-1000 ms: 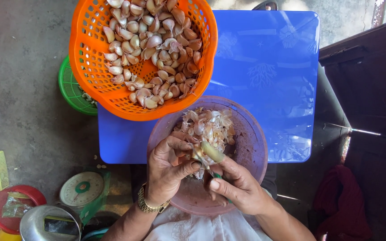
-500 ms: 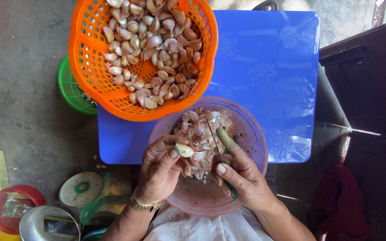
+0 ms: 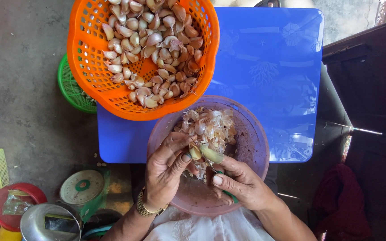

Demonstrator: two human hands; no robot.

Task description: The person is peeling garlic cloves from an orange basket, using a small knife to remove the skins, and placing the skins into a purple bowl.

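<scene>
Between both hands' fingers, left hand [image 3: 168, 172] is pinching a garlic clove [image 3: 195, 153]; right hand [image 3: 242, 183] is gripping a small knife [image 3: 213, 155], mid-peel; skin needs lifting next.

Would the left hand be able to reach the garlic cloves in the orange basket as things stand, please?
Probably yes: the orange basket is open-topped just beyond the left hand, nothing covers its garlic cloves, though the hand now pinches a clove.

Two hands [image 3: 170, 172]; two baskets [image 3: 86, 67]; one bowl [image 3: 253, 147]; one table [image 3: 273, 80]

Home kitchen floor: garlic basket [image 3: 143, 58], kitchen scale [image 3: 82, 187].
</scene>
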